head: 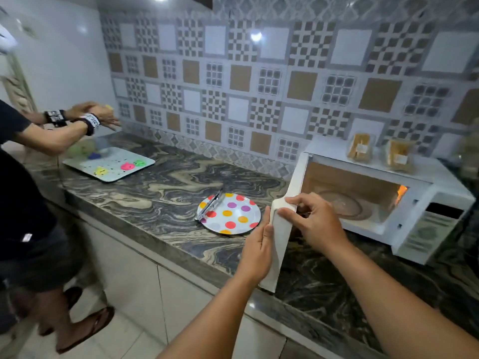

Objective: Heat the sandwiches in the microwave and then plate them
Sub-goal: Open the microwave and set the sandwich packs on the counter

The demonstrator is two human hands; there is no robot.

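We are gripping the white microwave door (278, 244) edge: left hand (258, 251) flat-wrapped, right hand (312, 222) pinching. Polka-dot plate (233, 221) is sitting on the marbled table (155, 200).

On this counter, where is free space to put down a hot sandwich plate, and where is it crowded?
The dark marbled stone counter is bare between the white tray of small coloured shapes and the round polka-dot plate carrying metal tongs. It is crowded at the white microwave's open door, held by both hands. Two bagged sandwiches occupy the microwave top.
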